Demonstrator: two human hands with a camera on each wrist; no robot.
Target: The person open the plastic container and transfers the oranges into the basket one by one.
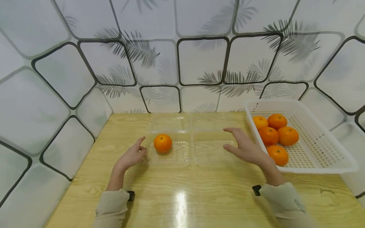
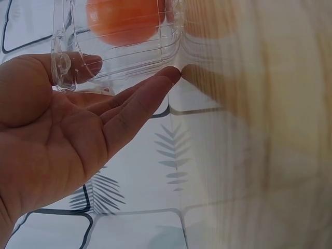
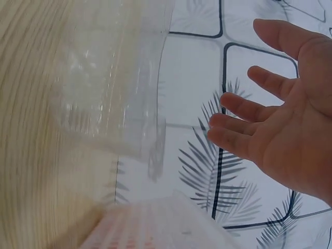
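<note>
A clear plastic container (image 1: 191,148) lies on the wooden table, with one orange (image 1: 163,143) in its left part. My left hand (image 1: 132,157) is at the container's left edge. In the left wrist view, the thumb (image 2: 83,67) goes over the rim and the other fingers lie along the outer wall, fingertips down by the tabletop. Nothing is in my right hand (image 1: 246,147), which hovers over the container's right end with thumb and fingers spread apart. The right wrist view shows that hand (image 3: 280,114) with its palm bare, beside the clear plastic.
A white perforated basket (image 1: 319,139) stands at the right, several oranges (image 1: 288,136) gathered along its left side. Its near left corner is close to my right forearm. Patterned walls (image 1: 203,61) enclose the wooden table (image 1: 159,196) at the back and sides.
</note>
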